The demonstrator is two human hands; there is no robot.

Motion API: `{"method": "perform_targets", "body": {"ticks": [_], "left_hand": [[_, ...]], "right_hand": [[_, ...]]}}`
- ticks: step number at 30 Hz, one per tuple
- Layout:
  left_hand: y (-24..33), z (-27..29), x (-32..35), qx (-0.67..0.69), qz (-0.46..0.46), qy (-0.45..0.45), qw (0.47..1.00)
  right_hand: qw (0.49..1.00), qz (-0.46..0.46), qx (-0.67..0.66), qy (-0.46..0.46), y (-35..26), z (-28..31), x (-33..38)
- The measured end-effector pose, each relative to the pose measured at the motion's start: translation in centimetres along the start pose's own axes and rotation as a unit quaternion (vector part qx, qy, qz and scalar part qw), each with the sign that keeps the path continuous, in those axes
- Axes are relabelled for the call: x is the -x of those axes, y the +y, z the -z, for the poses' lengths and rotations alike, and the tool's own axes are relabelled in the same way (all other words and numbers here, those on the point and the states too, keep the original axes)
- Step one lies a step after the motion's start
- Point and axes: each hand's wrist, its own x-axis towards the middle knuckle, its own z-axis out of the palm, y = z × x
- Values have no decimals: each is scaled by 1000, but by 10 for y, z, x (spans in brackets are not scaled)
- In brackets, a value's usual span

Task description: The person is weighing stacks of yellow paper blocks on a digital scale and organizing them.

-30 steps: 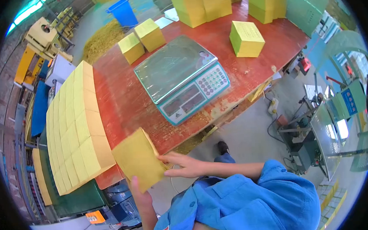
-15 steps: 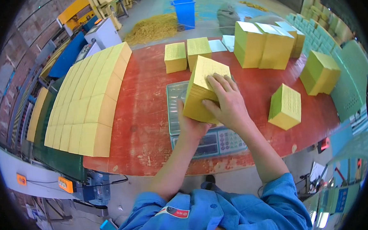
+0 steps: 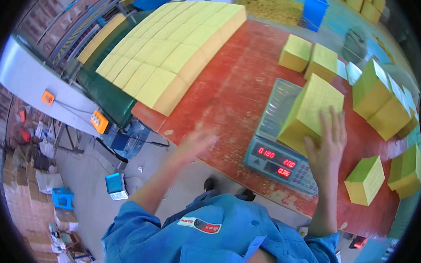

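Pressure from the wide-spread right hand against the yellow stack could skew the scale; the left hand is too blurred to tell its opening.

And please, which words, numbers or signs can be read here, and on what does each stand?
Scale display: three groups of red lit digits, not copied.
Scale keypad: marks, too small to read.
Shirt badge: print, too small to read.
Yellow block, lower right: faint marks, unreadable.

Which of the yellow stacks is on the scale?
The yellow stack at the right hand; it alone rests on the scale, with the others standing off it.
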Motion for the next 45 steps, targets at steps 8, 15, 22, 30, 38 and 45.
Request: {"method": "perform_targets", "body": {"ticks": [8, 15, 22, 30, 38, 45], "left_hand": [[-30, 205, -60, -570, -81, 311, 756], [-64, 203, -49, -536, -224, 177, 794], [-31, 177, 22, -541, -403, -36, 737], [-166, 138, 89, 412, 123, 101, 897], [-129, 98, 84, 503, -7, 26, 864], [-117, 88, 92, 424, 48, 72, 902]], "right_hand": [[964, 93, -247, 22, -140, -23, 13], [936, 53, -340, -70, -213, -94, 28], [934, -23, -354, -32, -238, -177, -18], [908, -125, -358, -178, -258, -182, 18], [903, -157, -375, -135, -274, -180, 56], [908, -112, -385, -124, -254, -172, 66]]}}
